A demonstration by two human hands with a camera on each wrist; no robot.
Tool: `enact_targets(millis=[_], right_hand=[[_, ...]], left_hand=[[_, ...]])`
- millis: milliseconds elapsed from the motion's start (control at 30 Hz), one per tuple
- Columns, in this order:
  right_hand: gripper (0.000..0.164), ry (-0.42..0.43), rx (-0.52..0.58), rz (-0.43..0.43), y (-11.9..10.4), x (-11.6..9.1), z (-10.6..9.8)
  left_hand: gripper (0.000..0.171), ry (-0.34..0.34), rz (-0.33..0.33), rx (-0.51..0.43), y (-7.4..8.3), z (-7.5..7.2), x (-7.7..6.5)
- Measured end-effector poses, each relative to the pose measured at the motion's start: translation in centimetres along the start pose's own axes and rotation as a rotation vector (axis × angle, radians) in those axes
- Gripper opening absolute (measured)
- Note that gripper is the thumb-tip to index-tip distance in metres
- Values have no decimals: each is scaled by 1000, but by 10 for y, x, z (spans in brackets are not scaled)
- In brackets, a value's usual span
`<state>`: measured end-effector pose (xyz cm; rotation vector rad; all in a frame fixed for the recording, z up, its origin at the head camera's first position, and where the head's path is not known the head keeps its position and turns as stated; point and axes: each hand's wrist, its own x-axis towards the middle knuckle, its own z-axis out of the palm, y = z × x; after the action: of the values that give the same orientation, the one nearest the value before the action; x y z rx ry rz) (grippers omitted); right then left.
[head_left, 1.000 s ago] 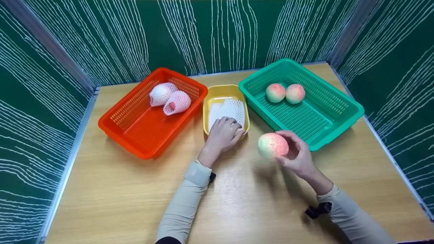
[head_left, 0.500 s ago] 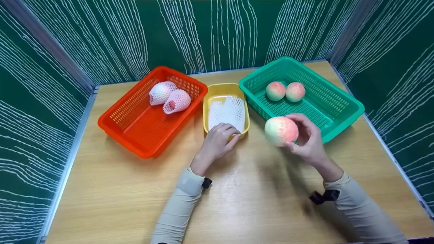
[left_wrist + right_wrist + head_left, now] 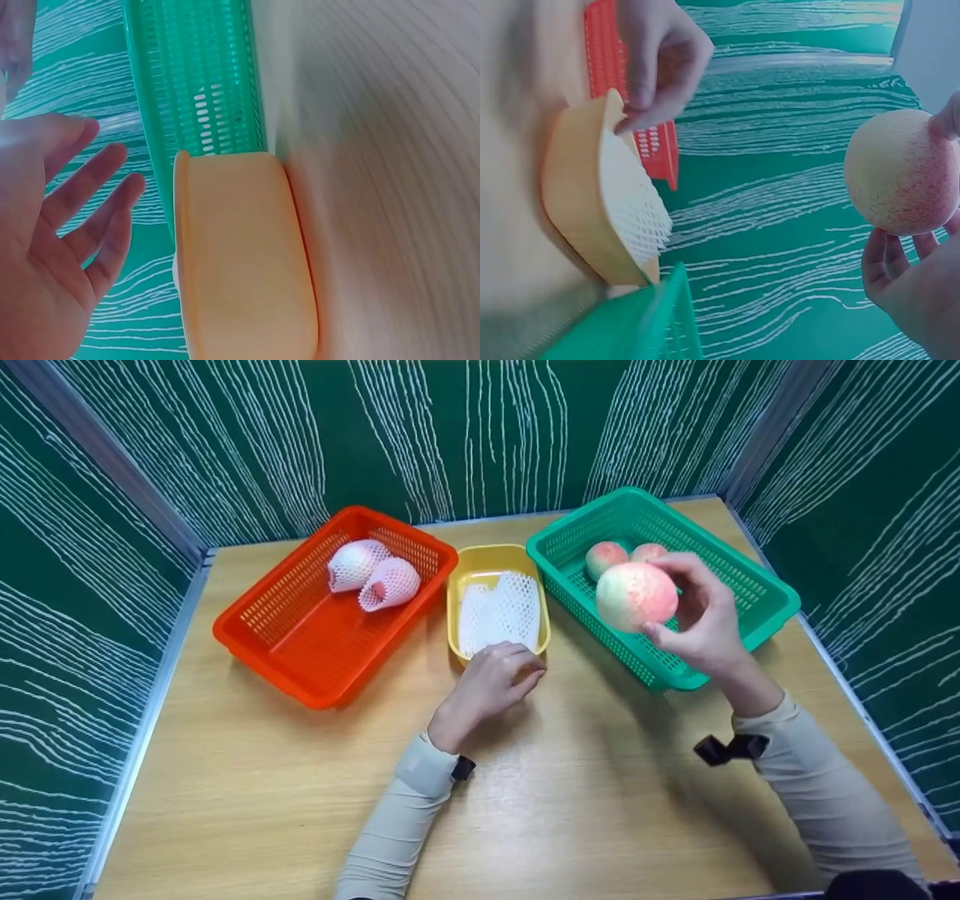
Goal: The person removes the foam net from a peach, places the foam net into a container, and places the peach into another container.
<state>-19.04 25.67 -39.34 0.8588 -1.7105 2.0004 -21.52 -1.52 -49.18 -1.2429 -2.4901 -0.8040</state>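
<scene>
My right hand [image 3: 701,619] grips a pink and pale-yellow peach [image 3: 636,597], held above the near part of the green basket [image 3: 757,585]. In the right wrist view the thumb and fingers press on opposite sides of the peach [image 3: 900,172]. Two more peaches lie in the basket, one of them [image 3: 606,558] partly covered by the held one. At the near rim of the yellow bin [image 3: 453,615] is my left hand [image 3: 491,679]. Its fingers [image 3: 97,202] are loosely bent with nothing between them in the left wrist view. White foam net sleeves [image 3: 501,611] lie in the bin.
A red basket [image 3: 315,652] at the left holds two peaches in foam nets [image 3: 390,583]. The yellow bin stands between both baskets on the wooden table [image 3: 300,780]. Green walls with white lines [image 3: 450,442] enclose the back and sides.
My right hand has moved up and to the right with the peach, from beside the green basket to above it. The left hand has drawn back slightly toward the bin's near rim.
</scene>
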Motion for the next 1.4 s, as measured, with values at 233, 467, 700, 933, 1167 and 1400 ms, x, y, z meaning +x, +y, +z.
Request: enact_targets(millis=[233,467,700,933,1167,1400], right_hand=[[62,10,-80,83,1,27,-7],[54,24,-199,231,-7,54,-6],[52,21,-558,367,20,83,-37],[53,-54,-827,503,48,100,-69],[63,-117,-920,633,77,112,-93],[62,-176,-988,679,112,127,-103]], left_hand=[[10,23,48,20,4,4,8],[11,5,77,5,16,11,21],[14,-7,112,35,30,18,36],[16,5,161,116,42,25,54],[17,-5,175,123,48,36,64],[19,21,193,187,47,41,72]])
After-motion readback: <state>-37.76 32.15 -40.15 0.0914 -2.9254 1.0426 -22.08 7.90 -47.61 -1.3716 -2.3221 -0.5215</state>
